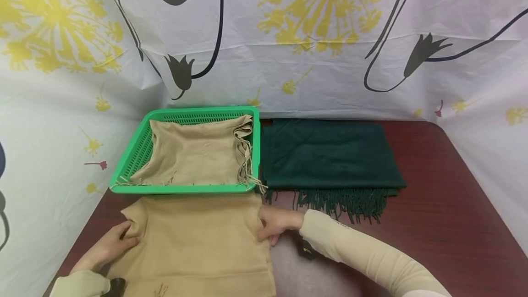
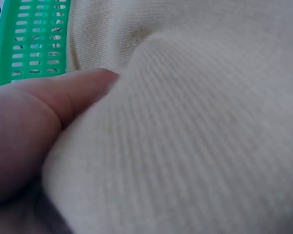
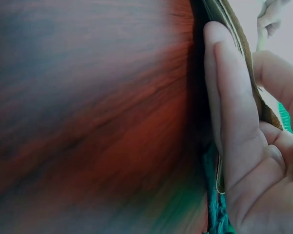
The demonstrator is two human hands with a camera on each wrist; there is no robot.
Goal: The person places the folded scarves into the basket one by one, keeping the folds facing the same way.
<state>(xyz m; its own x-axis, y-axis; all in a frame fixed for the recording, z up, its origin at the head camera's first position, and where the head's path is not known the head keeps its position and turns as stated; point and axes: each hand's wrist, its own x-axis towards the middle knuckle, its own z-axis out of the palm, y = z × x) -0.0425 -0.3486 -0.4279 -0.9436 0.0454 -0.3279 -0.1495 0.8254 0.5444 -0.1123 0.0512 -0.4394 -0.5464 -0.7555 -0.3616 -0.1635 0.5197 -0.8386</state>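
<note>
A tan scarf [image 1: 202,237] lies spread on the table in front of the basket, a few fringe threads showing near its lower edge. At its left side, my left hand [image 1: 111,245] pinches a bunched fold of the cloth. My right hand [image 1: 279,222] grips the opposite side edge. In the right wrist view, fingers [image 3: 234,92] lie under the layered scarf edge with the thumb on the other side. The left wrist view is mostly filled by the raised ribbed cloth, with the thumb beside it; the other left fingertips are hidden.
A green plastic basket [image 1: 185,190] holds another folded tan scarf [image 1: 198,152], its fringe hanging over the rim. Right of it lies a folded dark green fringed scarf [image 1: 330,155]. The reddish-brown table [image 1: 445,205] meets a patterned white curtain [image 1: 313,86] behind.
</note>
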